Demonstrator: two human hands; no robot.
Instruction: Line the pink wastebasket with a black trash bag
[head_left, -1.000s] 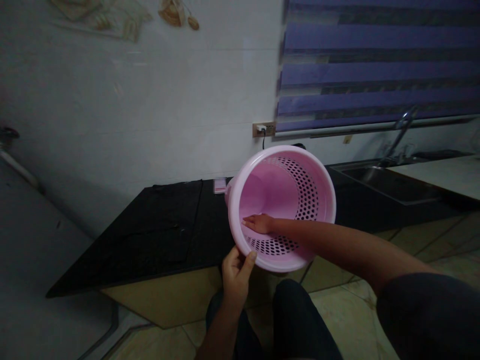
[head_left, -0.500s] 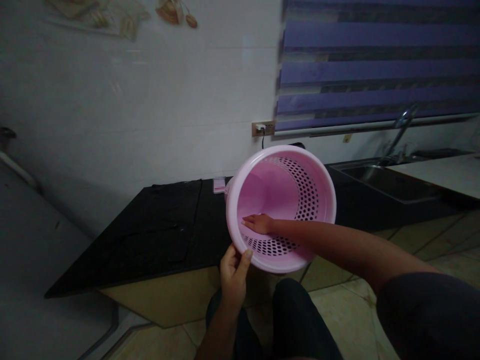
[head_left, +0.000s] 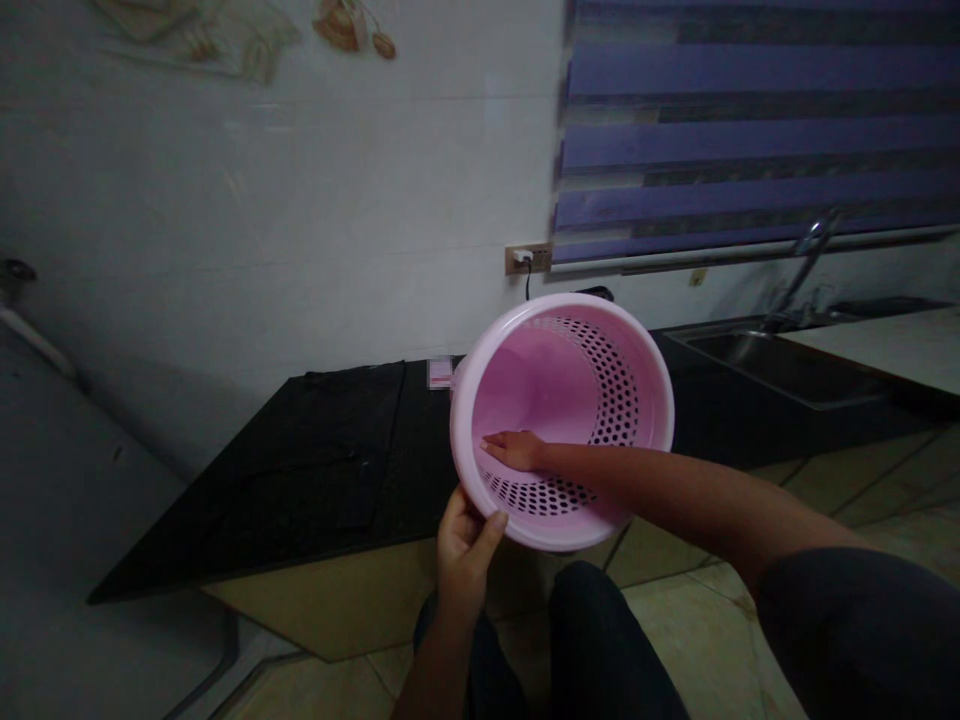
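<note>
A round pink plastic basket (head_left: 555, 390) with bands of holes is tilted so that its mouth faces me, at the front of the black counter. My left hand (head_left: 466, 545) grips its rim at the lower left, thumb on the front and fingers behind. Reaching inside, my right hand (head_left: 516, 450) lies against the inner wall at the left with its fingers stretched out. Nothing shows in the right hand, though its palm is hidden. I see no loose item inside the basket.
The black countertop (head_left: 315, 470) runs along the tiled wall. A small pink-and-white item (head_left: 440, 373) is left of the basket. Behind are a wall socket (head_left: 528, 259) with a plug and cord. A sink (head_left: 772, 365) with a faucet (head_left: 802, 265) lies right, below a purple blind (head_left: 750, 120).
The right hand has shifted very slightly left along the inner wall. The basket and my left hand hold nearly the same place.
</note>
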